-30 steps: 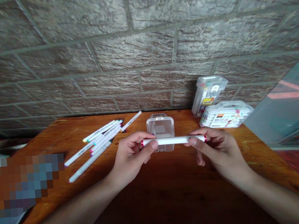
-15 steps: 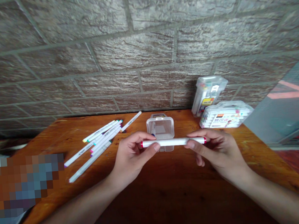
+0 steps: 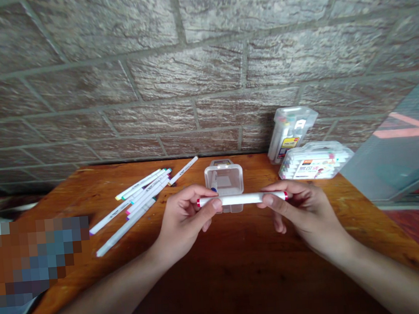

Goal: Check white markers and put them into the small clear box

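Note:
A white marker [image 3: 240, 199] with red ends lies level across both hands, held above the table. My left hand [image 3: 187, 217] pinches its left part between thumb and fingers. The right part is pinched by my right hand [image 3: 300, 205] in the same way. Just behind the marker stands a clear plastic box [image 3: 229, 177], its lower part partly covered by the marker. Inside the box, at its left, leans a white marker with a dark blue end [image 3: 214, 182]. To the left of my left hand, several white markers [image 3: 140, 201] with coloured ends lie in a loose pile.
At the right back a clear case of markers [image 3: 289, 133] stands upright near the brick wall [image 3: 213, 69]. In front of it sits a second clear case [image 3: 317, 162] with a printed label. A blurred-out object [image 3: 33, 267] is at the left edge of the wooden table [image 3: 239, 261].
Both hands keep their hold on the marker, which has barely shifted. Its turn about its own length cannot be made out. The pile, box and cases stay in place.

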`<move>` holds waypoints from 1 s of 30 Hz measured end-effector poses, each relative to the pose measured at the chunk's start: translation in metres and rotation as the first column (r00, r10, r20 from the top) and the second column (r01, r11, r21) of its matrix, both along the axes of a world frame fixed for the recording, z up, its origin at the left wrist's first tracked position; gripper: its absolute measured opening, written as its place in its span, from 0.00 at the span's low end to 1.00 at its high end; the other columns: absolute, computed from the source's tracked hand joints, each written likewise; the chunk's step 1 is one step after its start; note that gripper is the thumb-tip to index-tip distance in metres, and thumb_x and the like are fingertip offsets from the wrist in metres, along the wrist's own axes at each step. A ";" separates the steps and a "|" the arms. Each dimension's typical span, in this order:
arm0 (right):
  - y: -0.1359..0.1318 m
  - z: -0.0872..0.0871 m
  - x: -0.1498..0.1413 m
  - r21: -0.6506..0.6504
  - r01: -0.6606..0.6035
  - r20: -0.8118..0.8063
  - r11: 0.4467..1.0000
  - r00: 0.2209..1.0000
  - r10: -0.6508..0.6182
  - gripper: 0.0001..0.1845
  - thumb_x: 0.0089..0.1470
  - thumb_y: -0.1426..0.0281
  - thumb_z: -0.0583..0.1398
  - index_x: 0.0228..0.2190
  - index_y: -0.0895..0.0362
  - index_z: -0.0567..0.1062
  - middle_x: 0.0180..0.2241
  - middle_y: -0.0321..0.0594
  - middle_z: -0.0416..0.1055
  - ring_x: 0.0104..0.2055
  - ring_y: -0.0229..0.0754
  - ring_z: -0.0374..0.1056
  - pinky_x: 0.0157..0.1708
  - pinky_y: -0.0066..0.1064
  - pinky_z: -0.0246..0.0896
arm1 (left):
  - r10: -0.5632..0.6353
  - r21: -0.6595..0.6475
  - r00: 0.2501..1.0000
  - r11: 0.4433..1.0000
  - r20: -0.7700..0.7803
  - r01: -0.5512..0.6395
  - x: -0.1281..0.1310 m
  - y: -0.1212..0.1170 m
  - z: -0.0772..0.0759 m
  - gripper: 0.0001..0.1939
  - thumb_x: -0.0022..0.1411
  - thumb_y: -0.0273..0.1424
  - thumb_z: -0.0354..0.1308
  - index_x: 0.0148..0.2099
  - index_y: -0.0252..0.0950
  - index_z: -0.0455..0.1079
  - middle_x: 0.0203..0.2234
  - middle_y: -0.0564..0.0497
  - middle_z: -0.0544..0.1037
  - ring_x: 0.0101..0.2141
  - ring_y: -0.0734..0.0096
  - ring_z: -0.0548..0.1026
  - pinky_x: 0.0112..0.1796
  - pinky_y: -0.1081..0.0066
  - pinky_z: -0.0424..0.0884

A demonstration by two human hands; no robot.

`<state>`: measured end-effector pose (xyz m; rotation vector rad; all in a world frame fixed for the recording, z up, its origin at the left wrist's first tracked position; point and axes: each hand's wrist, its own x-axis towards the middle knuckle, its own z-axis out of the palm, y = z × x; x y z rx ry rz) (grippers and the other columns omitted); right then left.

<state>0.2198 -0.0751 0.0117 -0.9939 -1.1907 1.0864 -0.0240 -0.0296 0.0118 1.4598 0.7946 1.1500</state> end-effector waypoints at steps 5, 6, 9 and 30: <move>0.001 -0.004 0.000 0.010 -0.015 -0.042 1.000 0.999 0.016 0.09 0.57 0.63 0.74 0.37 0.55 0.85 0.26 0.38 0.83 0.14 0.31 0.68 0.14 0.20 0.66 | -0.016 -0.009 1.000 1.000 0.009 0.016 -0.001 0.001 -0.001 0.11 0.64 0.36 0.71 0.40 0.33 0.77 0.25 0.50 0.83 0.17 0.81 0.68 0.19 0.79 0.64; 0.002 -0.004 0.001 0.008 -0.015 -0.047 1.000 0.999 0.016 0.09 0.58 0.63 0.74 0.37 0.54 0.85 0.27 0.39 0.83 0.14 0.31 0.68 0.14 0.20 0.66 | -0.018 -0.013 1.000 1.000 0.014 0.018 -0.002 0.001 -0.002 0.11 0.65 0.36 0.71 0.40 0.33 0.77 0.25 0.50 0.83 0.17 0.81 0.68 0.19 0.79 0.63; 0.003 -0.005 0.001 -0.005 -0.016 -0.061 1.000 0.998 0.015 0.09 0.58 0.63 0.73 0.38 0.54 0.85 0.29 0.39 0.84 0.14 0.31 0.68 0.14 0.20 0.65 | -0.021 -0.025 0.999 0.999 0.039 0.022 -0.003 0.002 -0.006 0.10 0.67 0.36 0.69 0.43 0.34 0.78 0.27 0.50 0.84 0.17 0.81 0.69 0.20 0.79 0.63; 0.008 -0.006 0.004 -0.008 0.024 -0.167 1.000 0.986 -0.025 0.09 0.57 0.64 0.74 0.35 0.55 0.86 0.27 0.37 0.82 0.15 0.29 0.66 0.15 0.19 0.64 | 0.010 -0.030 0.989 1.000 0.145 -0.006 -0.002 0.007 -0.009 0.09 0.69 0.36 0.67 0.48 0.37 0.81 0.29 0.51 0.81 0.18 0.83 0.67 0.21 0.78 0.62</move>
